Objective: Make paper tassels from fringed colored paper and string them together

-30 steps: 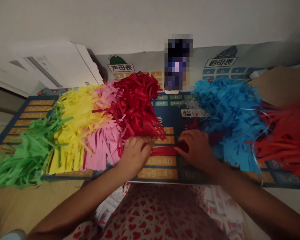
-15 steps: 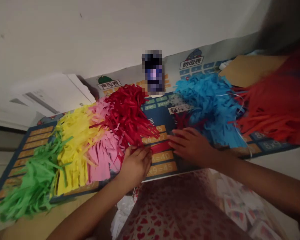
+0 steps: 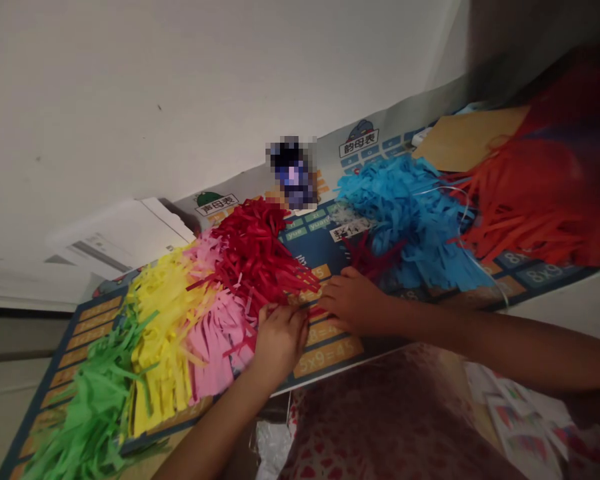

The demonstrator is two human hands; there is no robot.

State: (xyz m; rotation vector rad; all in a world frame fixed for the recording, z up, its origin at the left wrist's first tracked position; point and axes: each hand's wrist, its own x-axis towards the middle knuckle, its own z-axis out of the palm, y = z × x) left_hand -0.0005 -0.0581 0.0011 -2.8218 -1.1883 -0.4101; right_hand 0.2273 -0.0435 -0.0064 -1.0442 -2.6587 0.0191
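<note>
**Backing mat:** a printed multiplication-table mat lies tilted across the frame, with times-table tiles along its near edge.
**Upper left:** a stack of white papers sits beyond the mat, below a white wall.
**Fringes, left section:** a green paper fringe, a yellow paper fringe, a pink paper fringe and a dark red paper fringe lie side by side on the mat, overlapping.
**Left hand:** the left hand sits at the pink and dark red fringes, fingers curled, partly closed. Hold on any strip: cannot be determined.
**Centre:** a narrow red paper strip lies between the hands, mostly hidden.
**Right hand:** the right hand lies on the mat, fingers extended and together, tips near the strip. Hold: cannot be determined.
**Fringes, right section:** a blue paper fringe lies just beyond the right hand, touching an orange-red paper fringe.
**Upper right:** a brown card lies under the orange-red fringe's upper edge.
</note>
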